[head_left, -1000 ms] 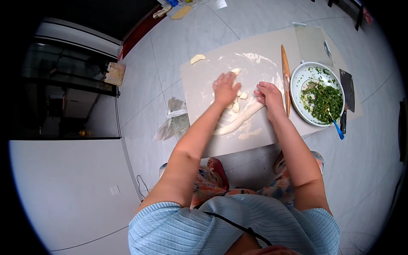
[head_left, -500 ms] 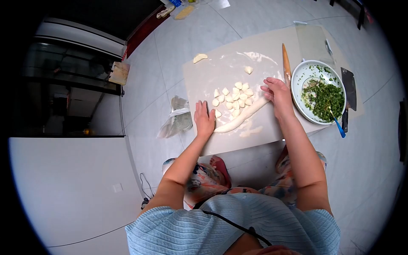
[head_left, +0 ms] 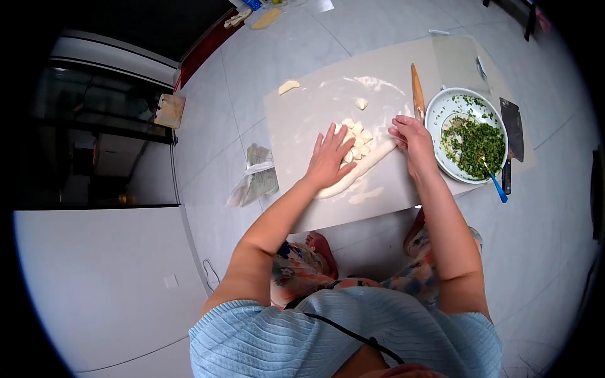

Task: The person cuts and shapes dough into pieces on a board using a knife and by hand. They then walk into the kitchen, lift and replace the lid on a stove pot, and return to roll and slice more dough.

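Observation:
My left hand [head_left: 328, 157] lies with spread fingers over the left part of a cluster of small dough pieces [head_left: 358, 140], hiding some of them. Below the cluster a long dough roll [head_left: 356, 173] runs diagonally, its lower left end beside my left wrist. At the roll's upper right end is my right hand [head_left: 411, 137], its fingers loosely curved and apart, with nothing visible in them. One separate dough piece [head_left: 361, 103] sits above the cluster, and a longer dough strip [head_left: 288, 87] is near the board's upper left corner.
On the floured board [head_left: 302, 120], a wooden rolling pin [head_left: 417, 91] stands left of a white bowl [head_left: 430, 126] of chopped green filling with a blue-handled spoon [head_left: 498, 188]. Right of it lies a cleaver [head_left: 513, 129]. A plastic bag [head_left: 255, 179] hangs at the left edge.
My left hand swept off the dough pieces to the left, then came back over them. The pieces it covers are bunched closer together. My right hand has stayed near the roll's end.

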A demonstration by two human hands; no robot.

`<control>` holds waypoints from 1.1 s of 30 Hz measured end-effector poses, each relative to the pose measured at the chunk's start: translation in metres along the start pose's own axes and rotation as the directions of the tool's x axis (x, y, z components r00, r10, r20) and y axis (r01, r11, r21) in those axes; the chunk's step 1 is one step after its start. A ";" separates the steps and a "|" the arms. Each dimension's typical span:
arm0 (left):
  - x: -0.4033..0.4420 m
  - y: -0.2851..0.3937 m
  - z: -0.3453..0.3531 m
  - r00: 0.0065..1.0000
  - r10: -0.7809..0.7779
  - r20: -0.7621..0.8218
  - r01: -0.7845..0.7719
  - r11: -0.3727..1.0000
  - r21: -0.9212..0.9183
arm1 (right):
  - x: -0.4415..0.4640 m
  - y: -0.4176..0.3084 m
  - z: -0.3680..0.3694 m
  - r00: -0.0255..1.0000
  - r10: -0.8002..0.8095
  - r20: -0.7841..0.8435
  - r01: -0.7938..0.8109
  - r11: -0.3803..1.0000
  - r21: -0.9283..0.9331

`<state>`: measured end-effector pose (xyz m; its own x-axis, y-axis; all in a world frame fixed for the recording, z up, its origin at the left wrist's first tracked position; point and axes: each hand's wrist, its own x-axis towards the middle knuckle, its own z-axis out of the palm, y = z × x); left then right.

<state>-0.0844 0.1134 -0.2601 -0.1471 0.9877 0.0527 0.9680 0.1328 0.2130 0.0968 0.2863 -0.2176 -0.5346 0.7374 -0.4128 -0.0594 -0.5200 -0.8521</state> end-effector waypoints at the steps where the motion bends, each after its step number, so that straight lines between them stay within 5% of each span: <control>1: -0.006 -0.008 0.001 0.999 0.033 0.031 -0.033 0.999 -0.015 | 0.001 0.000 -0.002 1.000 0.004 -0.002 -0.004 1.000 0.004; 4: -0.010 -0.033 -0.009 0.998 0.039 0.042 -0.041 0.997 0.062 | 0.000 0.001 -0.007 1.000 -0.021 0.000 0.021 1.000 0.005; 8: -0.012 -0.028 -0.011 0.983 -0.149 -0.110 0.149 0.989 -0.006 | -0.002 -0.004 -0.004 1.000 -0.016 0.008 0.016 1.000 0.008; 12: -0.031 0.037 -0.017 0.996 0.089 0.024 -0.089 0.996 -0.013 | 0.000 0.002 -0.002 0.999 -0.022 0.035 0.021 1.000 0.014; 16: -0.033 0.021 -0.004 0.998 0.058 -0.010 -0.056 0.994 0.092 | 0.006 0.008 0.001 1.000 -0.010 0.023 0.011 1.000 -0.006; 18: -0.035 0.007 -0.007 0.999 0.018 -0.040 -0.013 0.992 0.129 | 0.025 0.029 -0.005 0.987 -0.143 0.066 0.157 0.928 -0.337; 19: -0.036 0.002 -0.007 0.999 0.007 -0.049 -0.002 0.995 0.104 | 0.026 0.035 -0.006 0.988 -0.143 0.066 0.157 0.928 -0.337; 21: -0.044 -0.004 -0.008 0.993 -0.024 -0.119 0.028 0.999 0.028 | 0.016 0.040 0.000 0.928 -0.316 0.196 0.369 0.719 -0.588; 23: -0.065 -0.003 -0.006 0.985 -0.055 -0.161 0.057 0.998 0.009 | 0.003 0.053 0.007 0.851 -0.315 0.421 0.517 0.359 -0.777; 24: -0.075 -0.002 -0.004 0.977 -0.081 -0.199 0.079 0.997 -0.020 | -0.005 0.058 0.009 0.810 -0.247 0.532 0.572 0.135 -0.809; 25: -0.078 -0.002 0.000 0.977 -0.081 -0.199 0.079 0.997 -0.020 | -0.009 0.060 0.008 0.810 -0.247 0.532 0.572 0.135 -0.809; 27: -0.095 0.002 0.004 0.957 -0.052 -0.285 0.045 0.998 -0.032 | -0.020 0.070 0.008 0.663 -0.409 0.628 0.661 -0.075 -0.747; 33: -0.130 0.027 0.010 0.945 -0.121 -0.305 0.088 0.989 -0.117 | -0.022 0.075 -0.010 0.625 -0.353 0.696 0.741 -0.011 -0.671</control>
<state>-0.0375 -0.0109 -0.2707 -0.3177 0.8918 0.3220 0.9207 0.2091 0.3294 0.1128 0.2356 -0.2753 -0.9002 0.3443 0.2665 0.1703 0.8418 -0.5122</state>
